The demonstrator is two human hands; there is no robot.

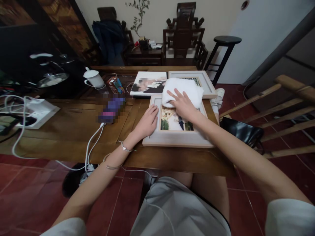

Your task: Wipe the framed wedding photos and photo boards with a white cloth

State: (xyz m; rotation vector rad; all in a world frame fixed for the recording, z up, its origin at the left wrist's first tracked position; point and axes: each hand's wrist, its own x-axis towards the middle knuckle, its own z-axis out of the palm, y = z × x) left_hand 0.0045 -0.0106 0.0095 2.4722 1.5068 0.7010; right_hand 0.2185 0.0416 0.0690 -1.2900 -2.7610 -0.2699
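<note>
A framed photo point(152, 139) with a wide pale mat and a light wood rim lies flat at the table's near edge. My left hand point(149, 121) rests on its left side, fingers stretched flat along the border. A folded white towel point(193, 90) covers the upper part of the picture. My right hand point(182, 104) holds the towel against the frame from above, its fingers spread over the cloth. Behind, a second pale frame point(209, 83) is partly hidden by the towel. To its left lies a photo panel point(150, 82) showing a person in dark clothing.
On the wooden table point(123, 134) are a phone-like purple thing point(112, 109), blurred out, with white cables, a drink carton point(115, 85), a lidded white mug point(94, 78) and a power strip point(39, 113). A wooden chair point(283, 101) with a black bag point(242, 131) stands right.
</note>
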